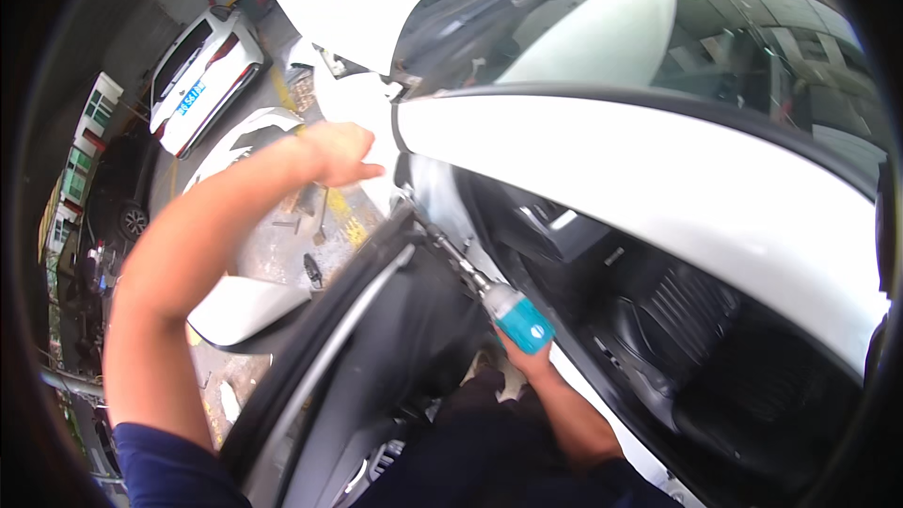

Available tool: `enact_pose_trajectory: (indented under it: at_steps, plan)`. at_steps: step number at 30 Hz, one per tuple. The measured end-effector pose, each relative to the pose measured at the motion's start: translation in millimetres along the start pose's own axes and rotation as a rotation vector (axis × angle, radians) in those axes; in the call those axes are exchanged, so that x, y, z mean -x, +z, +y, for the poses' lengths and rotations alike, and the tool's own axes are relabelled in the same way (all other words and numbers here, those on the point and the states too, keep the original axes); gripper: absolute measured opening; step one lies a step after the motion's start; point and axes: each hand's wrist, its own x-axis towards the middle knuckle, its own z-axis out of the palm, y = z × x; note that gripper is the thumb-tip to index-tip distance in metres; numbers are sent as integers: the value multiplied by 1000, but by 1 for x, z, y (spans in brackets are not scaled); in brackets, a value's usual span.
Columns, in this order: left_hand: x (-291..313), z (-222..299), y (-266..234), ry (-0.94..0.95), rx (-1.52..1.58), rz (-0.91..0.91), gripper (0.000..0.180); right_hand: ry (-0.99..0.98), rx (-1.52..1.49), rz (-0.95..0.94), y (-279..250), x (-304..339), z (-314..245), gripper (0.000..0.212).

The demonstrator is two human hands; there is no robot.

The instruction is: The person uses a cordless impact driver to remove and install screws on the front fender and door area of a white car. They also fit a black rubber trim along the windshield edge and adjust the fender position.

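Note:
My right hand (529, 357) is wrapped round a teal-and-grey power wrench (520, 318). From its nose a long metal extension (451, 249) runs up and left into the gap by the front hinge side of the opened car door (376, 348). My left arm arches over the door's outer side, with my left hand (337, 152) beside the white front fender (372, 103). Blur and the angle hide most of that hand's fingers; a single digit points toward the fender's rear edge. Whether it touches the panel, I cannot tell.
The white car's roof pillar (602, 165) and black seat (677, 320) are on the right. The door mirror (249, 310) juts out left. Loose parts lie on the floor beyond the door. Another white car (202, 85) and a dark car (122, 188) stand at the far left.

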Motion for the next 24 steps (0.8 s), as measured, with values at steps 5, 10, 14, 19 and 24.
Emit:
enact_pose_trajectory:
  at_steps: [5,10,14,19,24]
  plan:
    - [-35,-1,16,3,140,42,64,-24,225,-6,31,-16,23,23]
    - [-37,0,35,42,264,106,52,-77,495,-146,40,3,41,27]
    - [-38,-17,67,143,399,362,50,-56,318,-195,40,1,55,31]
    - [-35,-29,99,187,476,569,63,-38,358,-354,29,-20,31,42]
    - [-40,-29,135,100,542,531,71,-35,251,-306,30,-27,37,43]
